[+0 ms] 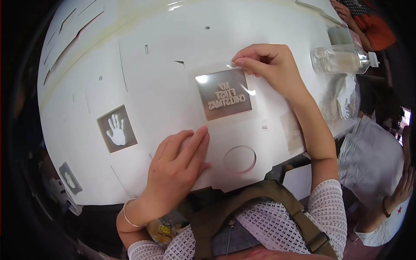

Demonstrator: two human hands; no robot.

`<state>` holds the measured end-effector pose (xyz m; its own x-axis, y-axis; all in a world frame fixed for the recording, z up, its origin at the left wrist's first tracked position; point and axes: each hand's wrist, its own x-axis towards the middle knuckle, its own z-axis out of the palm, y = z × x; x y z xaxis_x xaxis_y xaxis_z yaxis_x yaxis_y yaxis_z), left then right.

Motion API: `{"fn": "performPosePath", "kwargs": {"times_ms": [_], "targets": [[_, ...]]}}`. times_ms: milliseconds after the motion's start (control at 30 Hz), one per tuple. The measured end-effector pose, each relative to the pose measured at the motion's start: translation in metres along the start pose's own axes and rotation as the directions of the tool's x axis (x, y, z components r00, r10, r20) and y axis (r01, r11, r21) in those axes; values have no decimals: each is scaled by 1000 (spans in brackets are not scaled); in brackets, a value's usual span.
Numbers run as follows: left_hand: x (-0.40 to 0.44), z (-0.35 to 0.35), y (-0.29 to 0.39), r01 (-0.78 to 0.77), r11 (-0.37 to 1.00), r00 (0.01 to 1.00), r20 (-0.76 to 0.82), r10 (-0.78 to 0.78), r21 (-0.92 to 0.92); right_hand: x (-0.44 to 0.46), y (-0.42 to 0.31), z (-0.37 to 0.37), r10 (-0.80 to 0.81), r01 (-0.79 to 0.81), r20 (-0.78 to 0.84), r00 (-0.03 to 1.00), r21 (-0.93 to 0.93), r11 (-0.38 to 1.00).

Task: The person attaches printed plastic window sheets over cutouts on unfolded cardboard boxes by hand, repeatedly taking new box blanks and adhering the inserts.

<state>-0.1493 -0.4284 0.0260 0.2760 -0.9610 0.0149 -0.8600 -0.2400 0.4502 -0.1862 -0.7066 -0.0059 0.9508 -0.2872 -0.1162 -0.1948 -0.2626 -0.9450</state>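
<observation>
White table (164, 82) under everything, glare near its far edge, thin dark slits and small marks across it.

Right hand (271, 65): thumb and index closed on the corner of a clear film (254, 104), at the upper right of the dark square (208, 104). Pinching just the corner looks deliberate: palm and other fingers sit outside the square, so they don't cover the lettering. The film catches light at the pinch and along the square's right side.

Left hand (173, 169): not gripping anything, fingers extended and palm down, fingertips just below the square's lower left corner. Reads as a steadying hand, diagonally opposite the pinch. Can't tell how hard it presses, or whether it touches the film's border.

Dark square lies flat between both hands. Pale lettering (227, 96) on it says MY FIRST CHRISTMAS, mirrored from my side. Can't confirm if that's from viewing the back face.

Nearer me, right of my left hand: a round outline (239, 159) in the white surface.

Left along the table: a tilted square with a white handprint (117, 130), apart from both hands, so not in their way. Smaller handprint piece (70, 177) at the left edge.

Right side, beyond my forearm: capped clear bottle (340, 59) on its side, clear bag with white hand shapes (346, 97) next to it. Another person's hand (342, 11) at the far right corner, well apart from mine.
</observation>
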Motion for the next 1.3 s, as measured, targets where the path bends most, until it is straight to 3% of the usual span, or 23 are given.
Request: {"fn": "performPosePath", "kwargs": {"times_ms": [133, 200, 333, 400, 433, 467, 533, 600, 633, 667, 700, 733, 833, 933, 1133, 1233, 1300], "targets": [[0, -1, 0, -1, 1000, 1000, -2, 1, 9, -1, 1, 1, -96, 88, -29, 995, -222, 971], [-1, -2, 1, 0, 1000, 1000, 14, 0, 13, -2, 0, 4, -221, 183, -67, 973, -358, 916], [-7, -17, 2, 56, 996, 998, 11, -55, -75, -1, 0, 7, -303, 244, -113, 946, -367, 898], [-27, -34, -6, 186, 964, 980, -31, -195, -192, 0, 10, 2, -324, 257, -205, 924, -296, 920], [-45, -48, -12, 321, 931, 942, -40, -332, -173, 0, 12, 1, -224, 171, -261, 939, -211, 962], [-69, -50, -35, 303, 948, 915, -248, -319, -99, -1, 11, 0, -118, 87, -300, 947, -115, 990], [-113, -68, -74, 567, 821, 700, -488, -522, -65, -2, 6, -3, -139, 97, -347, 928, -137, 986], [-186, -71, -139, 750, 662, 490, -668, -560, -4, 3, 18, -13, -214, 165, -311, 926, -175, 971], [-233, -67, -175, 818, 575, 405, -734, -545, 24, 1, 14, -12, -159, 134, -314, 936, -100, 986], [-275, -62, -201, 907, 415, 318, -760, -567, 71, 1, 14, -14, -174, 150, -263, 949, -107, 983], [-320, -63, -226, 963, 269, 217, -668, -712, 26, -5, 9, -19, -174, 148, -239, 955, -125, 981], [-351, -56, -248, 962, 200, 46, -609, -792, -188, -7, 9, -17, -171, 157, -208, 963, -87, 984], [-366, -54, -253, 949, 191, 1, -607, -794, -249, -22, 3, -11, -160, 146, -188, 969, -88, 985], [-342, -65, -236, 939, 129, -108, -629, -770, -319, -40, -1, -15, -119, 88, -201, 972, -156, 984], [-356, -75, -267, 861, 253, -24, -533, -846, -440, -70, -6, -11, -43, 9, -212, 976, -161, 987], [-363, -82, -279, 795, 232, -49, -441, -896, -560, -74, -5, -7, -13, -20, -182, 983, -180, 984], [-359, -82, -270, 765, 273, -83, -508, -857, -584, -75, -11, 2, -31, -5, -180, 983, -195, 981]]}}
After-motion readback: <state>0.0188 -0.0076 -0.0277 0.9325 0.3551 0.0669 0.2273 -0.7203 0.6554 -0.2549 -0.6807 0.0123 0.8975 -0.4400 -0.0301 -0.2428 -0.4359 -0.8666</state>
